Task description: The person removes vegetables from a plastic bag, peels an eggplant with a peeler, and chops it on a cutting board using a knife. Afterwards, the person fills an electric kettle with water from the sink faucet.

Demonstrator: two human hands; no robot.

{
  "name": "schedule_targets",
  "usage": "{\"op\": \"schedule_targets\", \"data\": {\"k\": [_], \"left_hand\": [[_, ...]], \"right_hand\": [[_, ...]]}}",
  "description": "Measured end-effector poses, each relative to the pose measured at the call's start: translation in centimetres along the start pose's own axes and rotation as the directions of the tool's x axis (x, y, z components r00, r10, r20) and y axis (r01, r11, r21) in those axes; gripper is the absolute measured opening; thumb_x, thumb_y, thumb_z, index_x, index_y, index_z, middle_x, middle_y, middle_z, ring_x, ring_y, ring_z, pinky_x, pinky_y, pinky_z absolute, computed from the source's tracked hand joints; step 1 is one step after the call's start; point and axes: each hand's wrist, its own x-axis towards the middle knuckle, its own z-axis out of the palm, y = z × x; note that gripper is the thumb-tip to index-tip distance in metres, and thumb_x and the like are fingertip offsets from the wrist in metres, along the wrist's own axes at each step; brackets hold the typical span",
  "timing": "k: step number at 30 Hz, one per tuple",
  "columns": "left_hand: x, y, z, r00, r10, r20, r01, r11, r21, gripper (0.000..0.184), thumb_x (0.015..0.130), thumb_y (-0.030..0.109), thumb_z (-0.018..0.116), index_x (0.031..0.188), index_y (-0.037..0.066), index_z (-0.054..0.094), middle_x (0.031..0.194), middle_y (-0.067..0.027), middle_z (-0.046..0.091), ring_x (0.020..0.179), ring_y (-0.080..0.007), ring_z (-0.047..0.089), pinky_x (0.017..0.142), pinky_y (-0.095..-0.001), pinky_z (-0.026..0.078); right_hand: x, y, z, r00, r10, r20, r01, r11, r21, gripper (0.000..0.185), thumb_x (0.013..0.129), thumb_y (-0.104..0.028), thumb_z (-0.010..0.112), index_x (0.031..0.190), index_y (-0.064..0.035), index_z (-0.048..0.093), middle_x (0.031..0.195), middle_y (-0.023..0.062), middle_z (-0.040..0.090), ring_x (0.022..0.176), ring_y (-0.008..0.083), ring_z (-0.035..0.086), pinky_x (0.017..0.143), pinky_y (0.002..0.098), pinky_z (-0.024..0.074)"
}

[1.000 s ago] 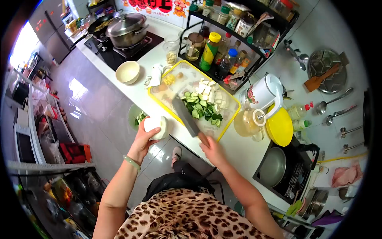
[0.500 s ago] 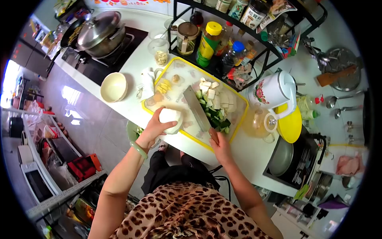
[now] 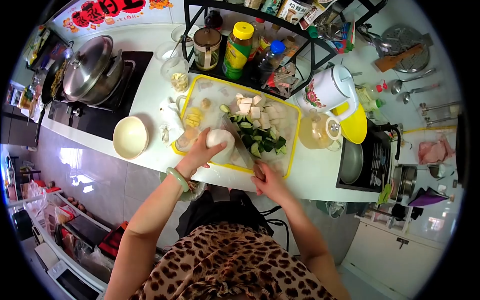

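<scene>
Two hands were at work over one yellow-rimmed board (image 3: 299, 131) on the white surface (image 3: 315, 176). The left hand (image 3: 199, 152), with one pale green bangle (image 3: 177, 179) at its wrist, had fingers and thumb curled around one thick white chunk (image 3: 220, 144) above the board's near part. The right hand (image 3: 270, 182) was wrapped around the handle of one broad knife (image 3: 239, 142), whose blade ran between the chunk and one heap of cut green pieces (image 3: 262, 141); whether it touched either could not be told. Beyond that heap lay one cluster of white cubes (image 3: 256, 111). Both overlapped too much for an exact count. A small group of yellow slices (image 3: 193, 119) lay at the board's left. Further left were one crumpled white cloth (image 3: 171, 122) and one pale bowl (image 3: 131, 137); to the right stood one flowered kettle (image 3: 325, 90) and one glass jug (image 3: 314, 132).
</scene>
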Motion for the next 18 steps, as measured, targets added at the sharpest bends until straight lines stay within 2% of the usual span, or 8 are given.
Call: {"op": "schedule_targets", "data": {"k": [4,7,9,10,13,15,18], "left_hand": [[0.3,-1.2,-0.3,0.982,0.187,-0.02,-0.182,0.972,0.149,0.094,0.073,0.04,0.083,0.146,0.007,0.034,0.132,-0.0175,0.05,0.107,-0.0244,0.06,0.058,-0.0279,0.054],[1.4,-2.7,-0.2,0.9,0.431,-0.067,-0.414,0.893,0.176,0.09,0.075,0.039,0.083,0.145,0.007,0.035,0.119,-0.0156,0.056,0.096,-0.0211,0.063,0.057,-0.0275,0.054],[0.5,-2.2,-0.4,0.996,0.082,-0.044,-0.087,0.987,-0.135,0.084,0.078,0.04,0.08,0.142,0.007,0.038,0.111,-0.0125,0.059,0.085,-0.0176,0.064,0.057,-0.0277,0.053],[-0.1,-1.7,-0.4,0.996,-0.094,0.008,0.093,0.955,-0.282,0.08,0.08,0.04,0.079,0.141,0.007,0.039,0.107,-0.0109,0.06,0.08,-0.0158,0.064,0.057,-0.0278,0.053],[-0.4,-2.7,0.9,0.992,-0.086,-0.09,0.049,0.935,-0.351,0.065,0.088,0.039,0.072,0.137,0.007,0.045,0.096,-0.0063,0.06,0.067,-0.0117,0.061,0.054,-0.0272,0.052],[-0.5,-3.1,1.1,0.984,-0.077,-0.159,0.009,0.919,-0.393,0.06,0.091,0.038,0.068,0.136,0.007,0.047,0.098,-0.0065,0.06,0.069,-0.0122,0.061,0.051,-0.0262,0.051],[-0.6,-4.4,0.8,0.969,-0.034,-0.245,-0.068,0.915,-0.397,0.055,0.094,0.036,0.064,0.137,0.006,0.048,0.104,-0.0074,0.057,0.071,-0.0121,0.062,0.048,-0.0244,0.049]], "right_hand": [[0.6,-1.1,0.8,0.996,0.08,0.025,-0.082,0.989,0.125,0.023,0.093,-0.01,0.06,0.113,-0.0037,0.05,0.072,0.003,0.056,0.052,0.0108,0.052,0.047,0.0268,0.0443],[0.5,-1.4,0.8,0.997,0.076,0.006,-0.076,0.971,0.226,0.014,0.093,-0.008,0.06,0.101,-0.0052,0.048,0.066,0.0011,0.052,0.048,0.0095,0.049,0.043,0.0253,0.0393],[0.5,-1.3,0.4,0.997,0.064,0.038,-0.072,0.964,0.255,0.013,0.093,-0.008,0.06,0.097,-0.0063,0.047,0.064,0.0005,0.05,0.047,0.009,0.047,0.041,0.0246,0.0363],[0.3,-1.5,0.2,0.998,0.06,0.036,-0.067,0.969,0.237,0.013,0.094,-0.008,0.059,0.096,-0.0064,0.047,0.063,0.0003,0.049,0.047,0.009,0.046,0.041,0.0248,0.0358],[0.0,-2.2,0.0,0.999,0.042,0.03,-0.047,0.977,0.207,0.013,0.094,-0.007,0.059,0.096,-0.0063,0.046,0.061,-0.0003,0.047,0.046,0.0089,0.045,0.041,0.025,0.0349],[0.0,-2.3,0.1,0.999,0.036,0.033,-0.043,0.976,0.215,0.013,0.095,-0.008,0.058,0.094,-0.0057,0.046,0.06,-0.0005,0.047,0.046,0.0088,0.045,0.042,0.0251,0.0353],[-0.9,-4.3,0.2,0.997,-0.038,-0.072,0.047,0.99,0.132,0.013,0.097,-0.011,0.058,0.095,-0.0043,0.047,0.06,-0.0002,0.046,0.047,0.0085,0.044,0.042,0.025,0.0359]]}}
